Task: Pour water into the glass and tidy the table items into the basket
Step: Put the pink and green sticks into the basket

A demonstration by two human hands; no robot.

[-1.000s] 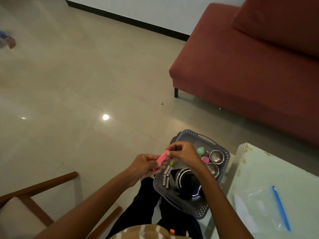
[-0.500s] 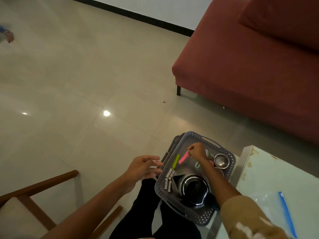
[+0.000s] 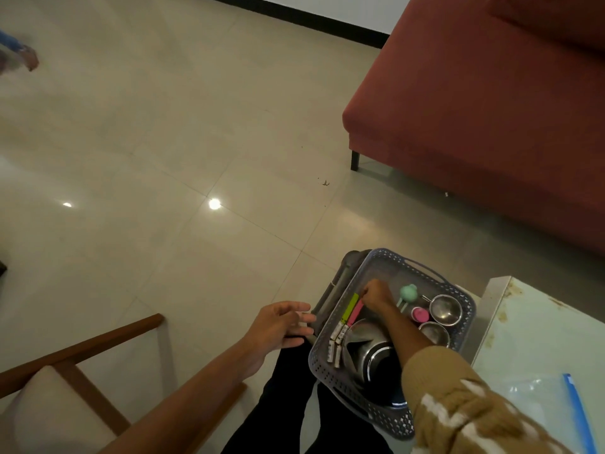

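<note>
A grey perforated basket (image 3: 327, 365) rests on my lap. It holds a steel jug (image 3: 366, 352), two steel cups (image 3: 446, 310), a pink lid (image 3: 420, 314), a mint green piece (image 3: 408, 291), a green clip (image 3: 350, 308) and several white clips (image 3: 337, 334). My right hand (image 3: 376, 294) reaches into the basket, its fingers pinching the top end of a pink clip (image 3: 356, 312) that lies beside the green one. My left hand (image 3: 278, 326) hovers open just left of the basket rim, touching nothing.
A dark tray (image 3: 340, 283) sticks out under the basket's left side. A pale table (image 3: 540, 335) with a clear zip bag (image 3: 537, 407) is at right. A red sofa (image 3: 474, 109) stands ahead, and a wooden chair arm (image 3: 82, 345) is at lower left.
Both hands held the pink clip above the basket. My left hand let go and opened, while my right carried the clip down into the basket beside the green clip.
</note>
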